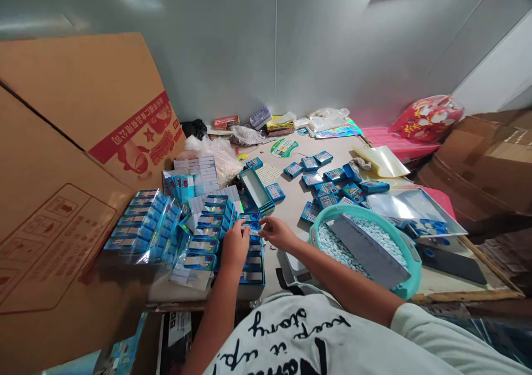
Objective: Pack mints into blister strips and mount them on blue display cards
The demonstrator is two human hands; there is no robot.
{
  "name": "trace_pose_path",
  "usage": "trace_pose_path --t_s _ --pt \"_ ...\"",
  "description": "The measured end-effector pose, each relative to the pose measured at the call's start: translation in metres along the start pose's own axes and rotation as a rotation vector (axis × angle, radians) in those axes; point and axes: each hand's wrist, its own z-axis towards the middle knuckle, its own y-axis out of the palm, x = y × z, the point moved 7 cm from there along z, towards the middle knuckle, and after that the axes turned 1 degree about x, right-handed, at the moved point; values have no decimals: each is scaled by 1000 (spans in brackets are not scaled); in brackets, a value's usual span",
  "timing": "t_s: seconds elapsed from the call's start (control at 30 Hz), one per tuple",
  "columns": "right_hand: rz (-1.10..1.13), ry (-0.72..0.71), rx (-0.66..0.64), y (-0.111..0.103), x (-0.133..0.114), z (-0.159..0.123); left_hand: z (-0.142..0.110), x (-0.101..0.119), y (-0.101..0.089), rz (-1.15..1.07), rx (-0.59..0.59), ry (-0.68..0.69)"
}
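My left hand (235, 246) lies on a row of small blue boxes (252, 258) near the table's front, fingers bent onto the top one. My right hand (275, 232) meets it from the right, fingertips pinching a small blue box (251, 220) between both hands. To the left, many more blue boxes (141, 225) are stacked in sloping rows. An open blue box (255, 189) lies just beyond my hands. A teal basket (405, 253) of small pale blue-white pellets, with a grey scoop-like sheet (366, 250) in it, stands under my right forearm.
A big cardboard carton (70, 159) fills the left. Loose blue boxes (332, 184) are scattered mid-table. Plastic bags (222, 153) and packets lie at the back by the grey wall. Clear sleeves (409, 206) and brown cartons (477, 164) are on the right, a red bag (428, 117) behind.
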Motion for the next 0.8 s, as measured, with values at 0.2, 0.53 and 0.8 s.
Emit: trace_pose_path --t_s 0.2,0.53,0.8 --pt "78 65 -56 5 24 4 2 -13 14 206 24 79" --pt "192 321 -105 26 79 0 -8 -17 15 318 141 157" --pt "-39 241 162 -26 62 -40 -23 2 11 304 237 360"
